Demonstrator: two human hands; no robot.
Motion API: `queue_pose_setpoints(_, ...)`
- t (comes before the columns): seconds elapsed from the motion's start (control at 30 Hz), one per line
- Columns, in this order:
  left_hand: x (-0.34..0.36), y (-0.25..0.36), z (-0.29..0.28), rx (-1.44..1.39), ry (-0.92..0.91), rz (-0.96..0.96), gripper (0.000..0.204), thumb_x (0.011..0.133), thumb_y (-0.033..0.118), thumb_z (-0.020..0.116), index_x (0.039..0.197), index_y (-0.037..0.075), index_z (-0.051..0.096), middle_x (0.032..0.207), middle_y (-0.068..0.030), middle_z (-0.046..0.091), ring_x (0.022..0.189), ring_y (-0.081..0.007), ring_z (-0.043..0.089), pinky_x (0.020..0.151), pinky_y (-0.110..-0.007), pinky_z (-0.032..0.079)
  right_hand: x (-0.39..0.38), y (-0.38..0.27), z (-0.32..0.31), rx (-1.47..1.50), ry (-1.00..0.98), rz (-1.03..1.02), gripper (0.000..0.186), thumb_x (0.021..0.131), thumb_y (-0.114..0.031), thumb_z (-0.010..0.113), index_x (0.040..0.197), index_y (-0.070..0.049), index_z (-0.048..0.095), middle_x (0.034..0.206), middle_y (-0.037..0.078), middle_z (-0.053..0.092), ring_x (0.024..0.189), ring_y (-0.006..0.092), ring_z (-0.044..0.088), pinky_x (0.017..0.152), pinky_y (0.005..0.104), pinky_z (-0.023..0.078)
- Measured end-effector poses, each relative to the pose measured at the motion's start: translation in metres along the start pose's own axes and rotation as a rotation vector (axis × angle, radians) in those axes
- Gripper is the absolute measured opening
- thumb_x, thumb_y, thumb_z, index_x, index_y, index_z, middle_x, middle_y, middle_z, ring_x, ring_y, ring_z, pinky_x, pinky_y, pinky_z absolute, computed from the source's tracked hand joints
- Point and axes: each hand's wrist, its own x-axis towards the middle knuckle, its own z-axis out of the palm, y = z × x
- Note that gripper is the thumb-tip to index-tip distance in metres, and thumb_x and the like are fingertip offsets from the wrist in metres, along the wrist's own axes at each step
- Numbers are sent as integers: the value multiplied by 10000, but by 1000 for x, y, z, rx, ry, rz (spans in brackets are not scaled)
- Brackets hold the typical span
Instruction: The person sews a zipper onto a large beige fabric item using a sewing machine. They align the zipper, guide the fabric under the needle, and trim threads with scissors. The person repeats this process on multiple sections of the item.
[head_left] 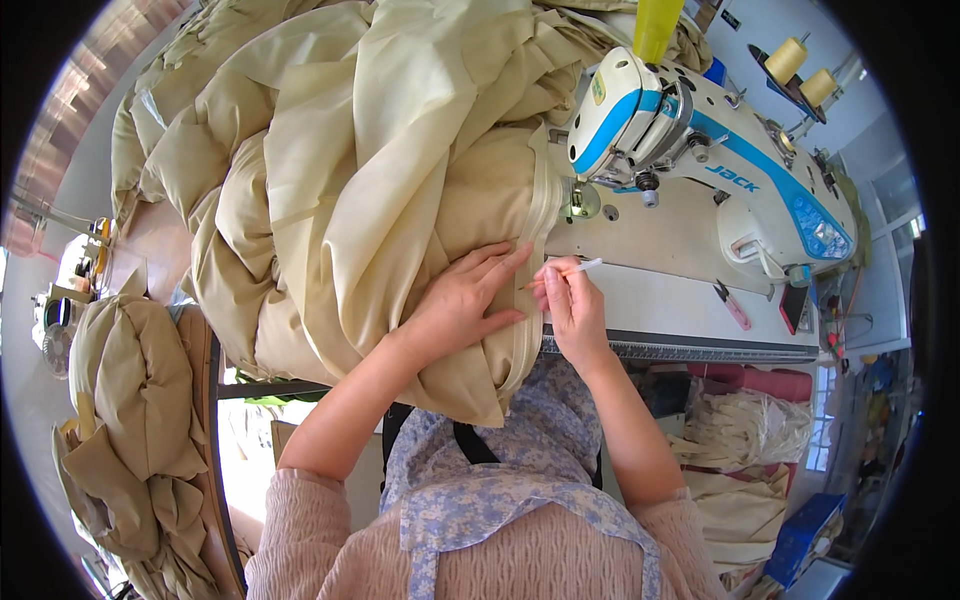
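A large heap of shiny beige fabric (340,190) covers the table to the left of the sewing machine (735,165). Flat on the fabric rests my left hand (455,305), its fingers stretched toward a narrow strip (546,195) that runs along the cloth's right edge. Between the fingertips of my right hand (572,315) is a slim white pencil (589,265). Its pointed tip is at the strip, just right of my left fingers. Whether the tip touches the cloth, I cannot tell. The machine's needle area lies beyond both hands.
Pink-handled thread snips (735,305) and a dark red-and-black object (793,308) lie on the white tabletop. A ruler strip (660,348) follows the front edge. Yellowish thread cones (787,60) stand behind the machine. More beige fabric (135,390) is piled at left; a blue box (805,540) sits below right.
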Motion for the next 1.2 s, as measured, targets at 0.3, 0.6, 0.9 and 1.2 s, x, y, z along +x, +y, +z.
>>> queue_pose_setpoints(0.3,1,0,0,4,-3,5,800,843,241,801,1527,50,432,1495,-141,524,1379,-343,483,1134,-439,435,2,-4,1,-104,-18,-53,179,1096,-182,513,1048,-27,589,852,52,661,709,95,608,664,255,520)
queue_pose_setpoints(0.6,1,4,-2,31,43,23,710,858,233,789,1483,55,502,1406,-169,587,1349,-342,515,1111,-436,452,2,-2,-8,264,169,100,249,1119,-231,461,1086,-18,587,856,55,639,682,94,554,676,238,480)
queue_pose_setpoints(0.9,81,5,-17,187,206,-21,346,942,151,661,1260,15,649,1264,-130,659,1252,-326,582,1023,-396,509,4,4,-18,528,408,-11,301,1126,-264,434,1222,-15,573,1061,171,718,804,164,667,755,303,534)
queue_pose_setpoints(1.2,-15,2,-27,220,-29,161,421,907,198,727,1304,77,656,1350,-103,594,1252,-329,554,977,-444,528,-24,-7,-24,353,318,-9,214,1104,-216,508,1098,-19,592,926,86,682,801,128,642,748,283,547)
